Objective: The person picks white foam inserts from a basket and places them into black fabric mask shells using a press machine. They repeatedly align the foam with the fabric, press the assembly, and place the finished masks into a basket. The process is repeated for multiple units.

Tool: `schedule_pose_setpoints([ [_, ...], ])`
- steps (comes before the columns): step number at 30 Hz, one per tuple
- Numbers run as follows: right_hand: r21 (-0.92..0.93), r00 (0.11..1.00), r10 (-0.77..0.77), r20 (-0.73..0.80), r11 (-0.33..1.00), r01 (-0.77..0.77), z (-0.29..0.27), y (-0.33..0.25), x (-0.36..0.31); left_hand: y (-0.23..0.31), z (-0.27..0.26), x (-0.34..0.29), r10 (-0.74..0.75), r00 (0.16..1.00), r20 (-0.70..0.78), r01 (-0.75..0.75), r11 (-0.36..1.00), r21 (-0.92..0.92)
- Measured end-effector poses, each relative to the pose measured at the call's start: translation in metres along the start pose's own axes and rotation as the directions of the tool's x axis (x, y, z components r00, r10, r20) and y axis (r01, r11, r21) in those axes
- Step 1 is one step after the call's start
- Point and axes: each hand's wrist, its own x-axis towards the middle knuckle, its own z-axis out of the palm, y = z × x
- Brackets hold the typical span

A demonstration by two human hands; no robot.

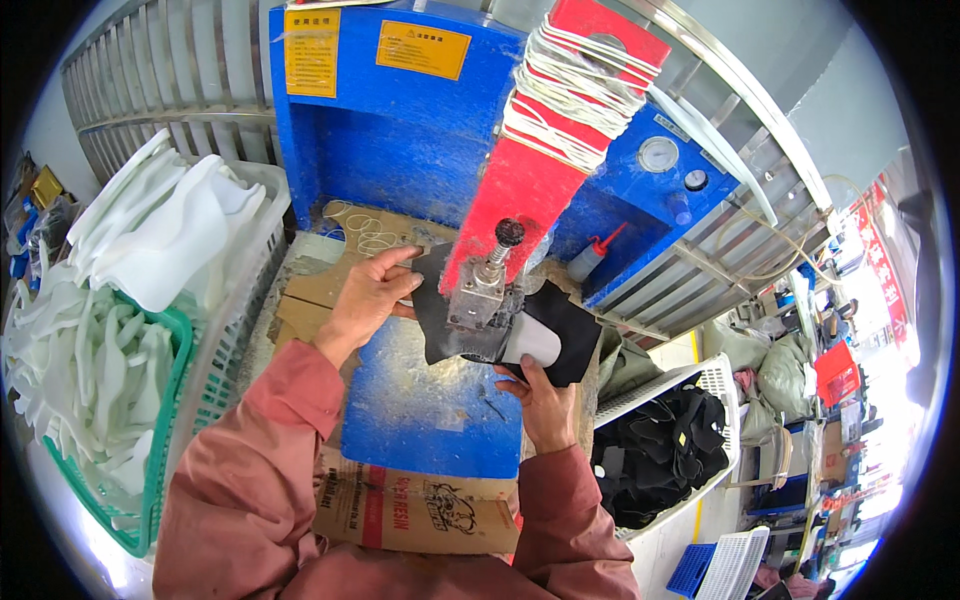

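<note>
My left hand (362, 300) pinches the left end of a black sheet piece (570, 325) between thumb and fingers. The piece runs beneath the metal head (478, 298) of a red machine arm (520, 215), which hides its middle. At the other end my right hand (545, 408) grips the lower edge, thumb on top beside a pale rounded pad (532, 342) lying on the black. Below both hands is a dusty blue work plate (430, 440). Whether the head touches the piece, I cannot tell.
A blue machine housing (400, 150) with a gauge (658, 155) stands behind. At left, a green basket (160, 480) and a white crate (225, 370) hold white shaped pieces. A white crate (725, 385) of black pieces stands right. A bottle (588, 260) sits beside the arm.
</note>
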Motion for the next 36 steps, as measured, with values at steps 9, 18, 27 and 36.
schedule_pose_setpoints([
  [9, 0.015, 1.000, 0.007, -0.015, 1.000, -0.007, -0.008, 0.002, 0.001, 0.001, 0.010, 0.006, -0.039, 0.999, 0.004, 0.039, 0.999, -0.030],
  [18, 0.023, 1.000, 0.012, -0.016, 1.000, -0.012, -0.017, 0.001, 0.001, 0.002, 0.015, 0.009, -0.039, 0.997, 0.059, 0.040, 0.999, -0.015],
  [27, 0.021, 0.998, 0.055, -0.018, 0.998, -0.054, -0.027, 0.003, -0.008, -0.005, 0.020, 0.001, -0.075, 0.992, 0.097, 0.079, 0.996, -0.039],
  [36, 0.008, 0.994, 0.105, -0.044, 0.995, -0.104, -0.037, 0.009, -0.025, -0.013, 0.023, -0.022, -0.105, 0.989, 0.108, 0.108, 0.994, -0.021],
])
